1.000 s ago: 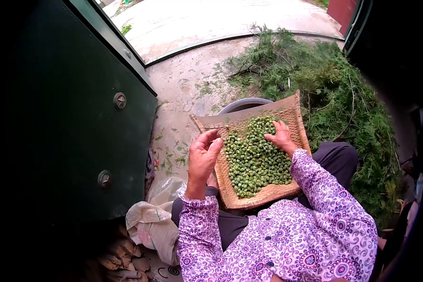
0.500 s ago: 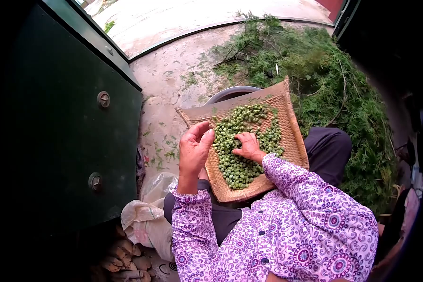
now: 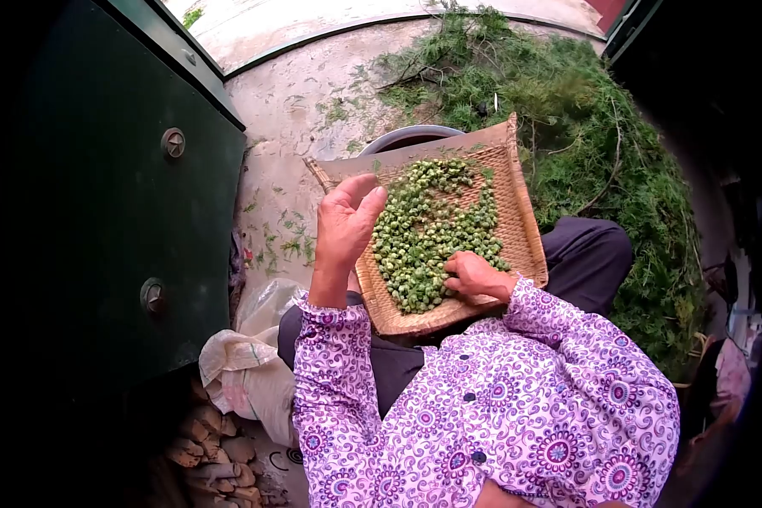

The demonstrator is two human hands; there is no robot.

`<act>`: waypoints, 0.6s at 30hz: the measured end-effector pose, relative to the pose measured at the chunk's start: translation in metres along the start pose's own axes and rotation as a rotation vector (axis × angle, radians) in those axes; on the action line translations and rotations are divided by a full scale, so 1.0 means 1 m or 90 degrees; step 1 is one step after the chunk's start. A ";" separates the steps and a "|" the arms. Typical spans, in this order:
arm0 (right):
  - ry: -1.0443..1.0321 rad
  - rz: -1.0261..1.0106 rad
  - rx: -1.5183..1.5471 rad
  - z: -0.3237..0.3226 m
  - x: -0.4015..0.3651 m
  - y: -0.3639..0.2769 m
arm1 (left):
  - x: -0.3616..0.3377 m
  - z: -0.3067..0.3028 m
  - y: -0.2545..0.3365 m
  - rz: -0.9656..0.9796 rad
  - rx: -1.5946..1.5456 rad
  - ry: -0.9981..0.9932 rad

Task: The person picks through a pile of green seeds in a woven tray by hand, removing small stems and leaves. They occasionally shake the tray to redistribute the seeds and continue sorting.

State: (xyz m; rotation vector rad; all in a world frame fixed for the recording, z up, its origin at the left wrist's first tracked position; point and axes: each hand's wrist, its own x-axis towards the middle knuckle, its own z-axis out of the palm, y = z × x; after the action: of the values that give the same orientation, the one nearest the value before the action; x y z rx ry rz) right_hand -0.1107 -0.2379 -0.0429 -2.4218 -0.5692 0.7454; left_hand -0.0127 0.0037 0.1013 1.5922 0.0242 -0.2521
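Observation:
A woven winnowing basket [image 3: 523,203] lies tilted over my lap, with a broad flat lip at its far side. Small green seed cones [image 3: 415,245] are heaped across its middle. My right hand [image 3: 477,275] is low in the basket at the near right of the heap, its fingers curled down and closed among the cones. Over the basket's left edge, my left hand [image 3: 347,218] is raised with the fingers bent together and the thumb near them. Whatever it may hold is hidden from this angle.
Cut green conifer branches [image 3: 601,152] pile up on the right and beyond. A basin rim [image 3: 411,135] shows behind the basket. The dark green door [image 3: 118,237] stands at left. A whitish sack [image 3: 245,368] and split firewood [image 3: 216,453] are at lower left.
My right hand has drawn back toward me and slightly right, and its spread fingers have curled in. The left hand stays raised over the basket's left edge. The view has shifted slightly.

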 end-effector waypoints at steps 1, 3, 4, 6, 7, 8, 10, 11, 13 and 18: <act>0.057 -0.004 0.021 -0.003 -0.003 0.009 | 0.000 0.000 -0.001 0.003 0.000 -0.002; 0.114 0.021 0.008 -0.014 -0.004 0.024 | 0.000 0.000 -0.004 0.006 0.002 -0.006; 0.131 0.035 -0.006 -0.022 -0.002 0.030 | 0.000 -0.001 -0.005 0.013 0.008 -0.012; 0.126 0.049 -0.011 -0.032 0.002 0.042 | 0.000 0.000 -0.005 0.011 0.007 -0.007; 0.136 0.034 -0.015 -0.035 0.003 0.046 | 0.000 0.000 -0.005 0.024 0.017 -0.006; 0.133 0.033 -0.015 -0.037 0.005 0.049 | 0.000 0.000 -0.005 0.037 0.027 -0.004; 0.071 0.069 0.049 -0.044 0.009 0.051 | 0.001 0.000 -0.008 0.038 0.025 -0.003; 0.058 0.078 0.047 -0.042 0.012 0.056 | 0.001 -0.001 -0.010 0.041 0.023 -0.006; 0.088 0.088 0.061 -0.045 0.014 0.057 | 0.001 -0.002 -0.009 0.030 0.013 -0.010; 0.156 0.150 0.120 -0.048 0.025 0.061 | 0.002 0.003 -0.008 0.021 0.017 -0.018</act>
State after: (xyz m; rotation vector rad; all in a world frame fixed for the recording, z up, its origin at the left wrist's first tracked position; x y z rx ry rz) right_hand -0.0486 -0.2889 -0.0549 -2.3782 -0.1113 0.5538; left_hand -0.0129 0.0014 0.0927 1.6143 -0.0279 -0.2496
